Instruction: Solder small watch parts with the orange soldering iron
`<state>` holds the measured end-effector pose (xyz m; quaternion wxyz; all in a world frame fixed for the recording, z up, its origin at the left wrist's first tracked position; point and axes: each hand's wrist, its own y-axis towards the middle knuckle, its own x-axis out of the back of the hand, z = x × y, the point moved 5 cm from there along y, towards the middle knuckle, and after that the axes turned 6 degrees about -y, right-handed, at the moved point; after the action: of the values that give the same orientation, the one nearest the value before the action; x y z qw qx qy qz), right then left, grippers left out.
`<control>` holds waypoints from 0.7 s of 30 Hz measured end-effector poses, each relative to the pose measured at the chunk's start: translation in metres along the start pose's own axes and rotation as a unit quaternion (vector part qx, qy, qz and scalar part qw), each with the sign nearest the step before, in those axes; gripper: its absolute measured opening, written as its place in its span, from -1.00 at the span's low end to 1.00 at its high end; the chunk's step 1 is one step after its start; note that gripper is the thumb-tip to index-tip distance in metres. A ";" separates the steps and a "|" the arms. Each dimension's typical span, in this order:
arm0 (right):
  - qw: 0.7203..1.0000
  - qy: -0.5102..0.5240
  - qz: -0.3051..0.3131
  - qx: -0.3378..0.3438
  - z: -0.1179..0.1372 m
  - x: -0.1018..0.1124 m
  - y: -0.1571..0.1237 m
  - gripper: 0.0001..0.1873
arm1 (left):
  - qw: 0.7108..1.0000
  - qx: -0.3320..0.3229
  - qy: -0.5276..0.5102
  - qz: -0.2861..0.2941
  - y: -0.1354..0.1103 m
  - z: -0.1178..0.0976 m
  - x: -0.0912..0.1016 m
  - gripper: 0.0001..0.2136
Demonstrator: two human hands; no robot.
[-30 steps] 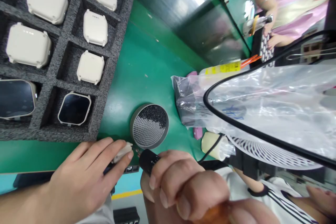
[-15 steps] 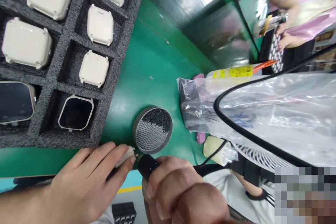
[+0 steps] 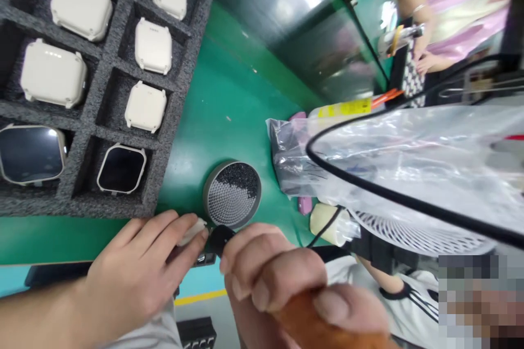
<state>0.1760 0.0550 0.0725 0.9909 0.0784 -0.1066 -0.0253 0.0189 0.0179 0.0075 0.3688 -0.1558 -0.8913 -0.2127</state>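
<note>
My left hand [image 3: 139,264] is closed around a small white watch case [image 3: 192,232] at the front edge of the green table, its fingers covering most of it. My right hand [image 3: 278,278] grips a screwdriver with a black nose [image 3: 221,240], pointed at the end of the case. The bit's exact contact is too small to see. Just beyond the hands is a round grey dish [image 3: 227,206] with a dimpled floor and many tiny black screws heaped on its far side. A dark foam tray [image 3: 112,207] on the left holds several white watch cases [image 3: 153,46].
A clear plastic bag [image 3: 368,147] lies on the right, with a black cable [image 3: 380,194] looping in front of it. A cream roll [image 3: 323,223] and a white fan guard [image 3: 417,234] are nearby. Another person's hands [image 3: 426,60] work at the upper right.
The view has shifted slightly, so the foam tray's left part shows more. Both hands sit a little higher in the picture, and more of the orange-brown handle shows in my right hand.
</note>
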 end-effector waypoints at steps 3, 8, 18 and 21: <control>0.986 0.042 -0.129 0.094 0.002 0.008 0.008 -0.77 | 1.000 -0.017 0.019 0.010 -0.002 -0.001 -0.001 -0.59; 0.983 0.030 -0.162 0.077 0.000 0.021 0.022 -0.70 | 1.000 -0.012 -0.007 0.013 -0.003 -0.002 -0.002 -0.55; 0.985 0.045 -0.165 0.033 -0.010 0.025 0.019 -0.61 | 1.000 0.008 0.003 0.007 0.006 -0.003 -0.001 -0.61; 0.983 0.065 -0.164 0.054 -0.018 0.024 0.017 -0.71 | 1.000 0.009 0.009 -0.006 0.007 -0.004 0.000 -0.72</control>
<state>0.2035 0.0727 0.0628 0.9725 0.1497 -0.0292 -0.1760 0.0241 0.0216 0.0117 0.3765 -0.1453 -0.8909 -0.2085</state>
